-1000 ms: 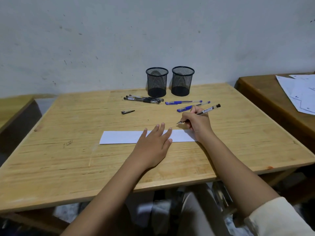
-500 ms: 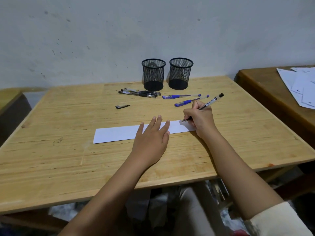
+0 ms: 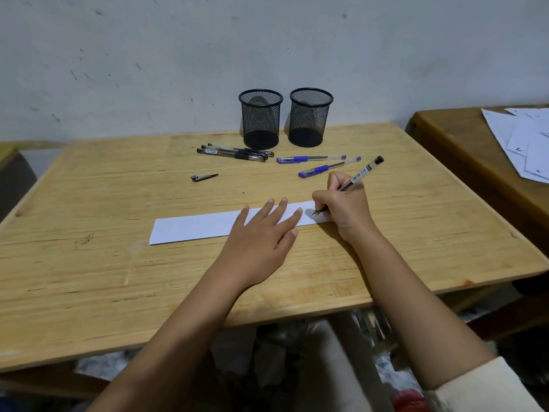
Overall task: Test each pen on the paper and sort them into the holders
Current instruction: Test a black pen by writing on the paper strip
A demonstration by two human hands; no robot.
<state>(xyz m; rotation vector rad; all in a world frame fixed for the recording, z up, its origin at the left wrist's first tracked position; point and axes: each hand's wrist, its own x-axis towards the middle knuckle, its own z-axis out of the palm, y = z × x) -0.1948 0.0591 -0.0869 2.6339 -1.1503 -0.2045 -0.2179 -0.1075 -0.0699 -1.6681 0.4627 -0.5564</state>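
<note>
A white paper strip lies across the middle of the wooden table. My left hand rests flat on the strip's right part, fingers spread. My right hand grips a black pen with its tip touching the strip's right end. Several black pens lie in front of the left mesh holder. Two blue pens lie in front of the right mesh holder. A loose pen cap sits to the left of them.
A grey wall stands right behind the holders. A second, darker table at the right carries white sheets. Another wooden surface shows at the far left edge. Clutter lies on the floor under the table.
My right hand has lowered the pen tip from above the strip's far edge onto the paper's right end. The left hand stays on the strip. The camera view has shifted a little.
</note>
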